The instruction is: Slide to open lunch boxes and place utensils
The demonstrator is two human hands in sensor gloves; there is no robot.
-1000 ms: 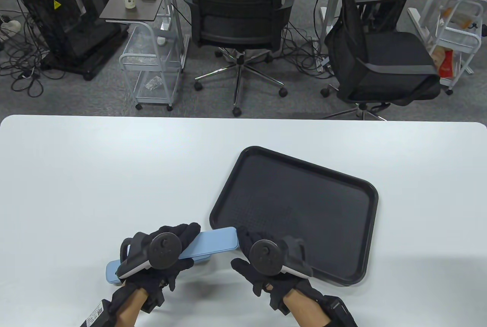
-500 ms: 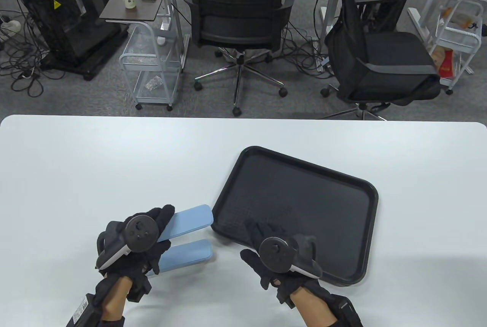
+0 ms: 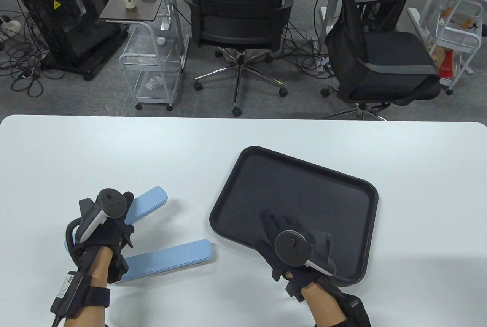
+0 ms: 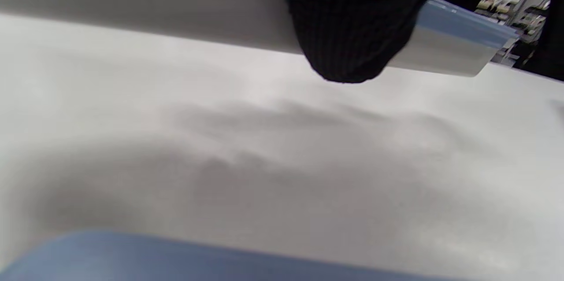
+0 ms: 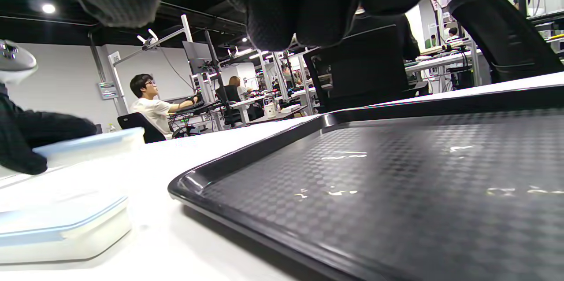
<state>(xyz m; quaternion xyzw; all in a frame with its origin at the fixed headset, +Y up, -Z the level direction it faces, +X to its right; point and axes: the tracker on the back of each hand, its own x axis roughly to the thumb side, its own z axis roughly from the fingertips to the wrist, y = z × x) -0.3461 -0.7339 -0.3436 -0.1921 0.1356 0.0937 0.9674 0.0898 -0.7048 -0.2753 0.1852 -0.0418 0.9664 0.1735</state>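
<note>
Two long light-blue utensil boxes are at the table's front left. My left hand grips the farther box at its near end, angled away to the right. In the left wrist view a gloved finger wraps that box just above the table. The second box lies flat on the table nearer me, lid closed; it also shows in the right wrist view. My right hand is open and empty, fingers spread over the near-left part of the black tray.
The black tray holds nothing and sits right of centre, its textured floor filling the right wrist view. The white table stretches bare to the left and far side. Office chairs and carts stand beyond its far edge.
My left hand lifted the upper box off the lower one and carried it left and away. My right hand let go of the boxes and moved right, over the tray.
</note>
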